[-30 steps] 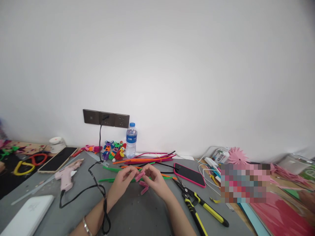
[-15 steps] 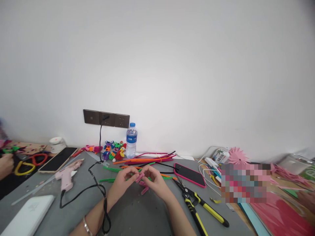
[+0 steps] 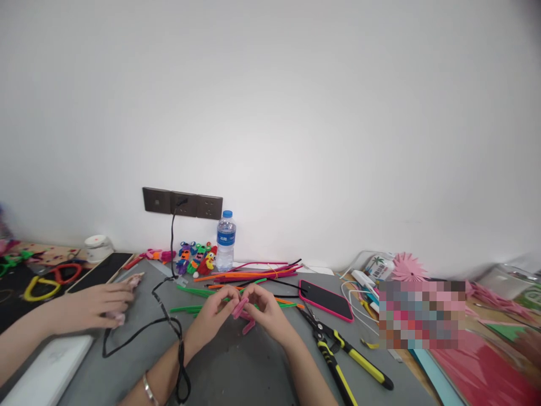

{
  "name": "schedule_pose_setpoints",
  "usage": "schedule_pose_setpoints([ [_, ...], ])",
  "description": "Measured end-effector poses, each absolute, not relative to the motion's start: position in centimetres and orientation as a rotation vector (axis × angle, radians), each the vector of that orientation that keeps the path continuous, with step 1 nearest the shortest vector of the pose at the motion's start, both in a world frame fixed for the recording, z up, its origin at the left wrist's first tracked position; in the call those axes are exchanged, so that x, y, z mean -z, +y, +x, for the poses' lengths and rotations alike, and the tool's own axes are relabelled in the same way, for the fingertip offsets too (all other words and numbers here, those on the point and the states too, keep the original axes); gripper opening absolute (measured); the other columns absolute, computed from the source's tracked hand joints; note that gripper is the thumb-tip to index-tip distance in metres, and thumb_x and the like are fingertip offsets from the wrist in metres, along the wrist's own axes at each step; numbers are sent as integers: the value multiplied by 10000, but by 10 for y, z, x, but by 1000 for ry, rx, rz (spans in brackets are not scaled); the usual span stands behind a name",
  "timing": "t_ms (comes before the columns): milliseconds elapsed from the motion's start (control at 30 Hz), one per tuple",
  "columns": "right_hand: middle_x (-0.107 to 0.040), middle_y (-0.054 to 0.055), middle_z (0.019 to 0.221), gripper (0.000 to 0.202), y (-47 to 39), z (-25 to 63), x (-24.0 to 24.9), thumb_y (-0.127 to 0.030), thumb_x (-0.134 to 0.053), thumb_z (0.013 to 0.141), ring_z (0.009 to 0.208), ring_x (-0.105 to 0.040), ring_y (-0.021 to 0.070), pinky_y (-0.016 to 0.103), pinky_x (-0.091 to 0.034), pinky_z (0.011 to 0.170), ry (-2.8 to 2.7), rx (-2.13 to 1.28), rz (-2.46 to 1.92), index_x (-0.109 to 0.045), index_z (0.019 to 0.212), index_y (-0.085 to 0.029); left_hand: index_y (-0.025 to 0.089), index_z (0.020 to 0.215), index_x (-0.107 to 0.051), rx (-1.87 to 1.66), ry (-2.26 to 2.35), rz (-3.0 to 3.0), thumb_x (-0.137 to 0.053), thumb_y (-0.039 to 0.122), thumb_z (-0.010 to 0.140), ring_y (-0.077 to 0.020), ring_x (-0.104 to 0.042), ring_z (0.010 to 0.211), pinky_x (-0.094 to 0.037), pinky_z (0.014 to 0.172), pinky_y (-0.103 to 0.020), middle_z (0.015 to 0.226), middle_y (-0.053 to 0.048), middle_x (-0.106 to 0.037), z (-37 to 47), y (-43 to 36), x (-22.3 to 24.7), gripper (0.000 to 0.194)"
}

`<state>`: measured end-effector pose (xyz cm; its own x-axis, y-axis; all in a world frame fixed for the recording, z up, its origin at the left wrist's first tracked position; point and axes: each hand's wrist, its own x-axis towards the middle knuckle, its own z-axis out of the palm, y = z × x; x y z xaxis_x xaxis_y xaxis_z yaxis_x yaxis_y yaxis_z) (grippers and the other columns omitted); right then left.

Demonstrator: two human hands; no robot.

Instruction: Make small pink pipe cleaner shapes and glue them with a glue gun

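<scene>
**Glue gun (image 3: pixel 136 279) now covered by another person's hand (image 3: pixel 103 304)**

Since the earlier frame, one bare forearm has been brought in from the left edge and its hand laid over the gun; the two working hands are held almost unmoved.

One wall (image 3: pixel 270 124) is seen behind one grey mat (image 3: pixel 236 372), and three socket panels (image 3: pixel 182 203) are fixed to it, with one plug (image 3: pixel 182 201) inserted. One red sheet (image 3: pixel 482 366) is seen at the right. On the mat, one white slab (image 3: pixel 51 369) and one pair of pliers (image 3: pixel 338 361) are laid out. Two phones are seen: one pale-edged (image 3: pixel 101 270) at the left, one pink-edged (image 3: pixel 326 300) at the right. One bottle (image 3: pixel 225 242) is stood upright beside three small figures (image 3: pixel 197 259). Several pipe cleaners (image 3: pixel 253 276) are spread beyond the hands; their number cannot be told.

One pink strip (image 3: pixel 240 307) is gripped in front of them, pinched between the closed fingertips of the left hand (image 3: pixel 217 307) and the right hand (image 3: pixel 264 307). One more pink piece (image 3: pixel 248 326) is seen just below; whether it is joined cannot be told. One bracelet (image 3: pixel 147 388) is worn on the left wrist.
</scene>
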<state>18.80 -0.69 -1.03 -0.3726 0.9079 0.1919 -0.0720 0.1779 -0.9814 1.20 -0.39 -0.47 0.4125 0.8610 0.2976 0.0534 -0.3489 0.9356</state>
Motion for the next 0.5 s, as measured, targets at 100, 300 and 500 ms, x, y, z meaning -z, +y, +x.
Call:
schedule_pose_setpoints([
  [100, -554, 16, 782, 275, -8, 188, 9, -443, -656, 806, 703, -552, 142, 222, -535, 527, -1536, -1358, -830, -565, 848, -187, 182, 772, -544, -1061, 803, 1713, -458, 421, 907, -161, -480, 718, -404, 668, -233, 784, -8, -515, 12, -4, 5, 287],
  [300, -549, 2, 755, 276, -7, 189, 7, -451, -648, 812, 674, -524, 124, 233, -511, 589, -1516, -1318, -810, -564, 822, -188, 179, 779, -564, -1084, 803, 1701, -452, 419, 915, -184, -526, 810, -427, 758, -258, 843, -30, -551, 12, -3, 5, 298],
  [500, -571, 12, 758, 273, -6, 190, 8, -440, -662, 803, 677, -552, 135, 241, -503, 597, -1533, -1351, -799, -573, 813, -182, 171, 731, -560, -1060, 751, 1641, -545, 419, 869, -183, -541, 801, -431, 747, -262, 839, -32, -556, 9, 2, 10, 284],
])
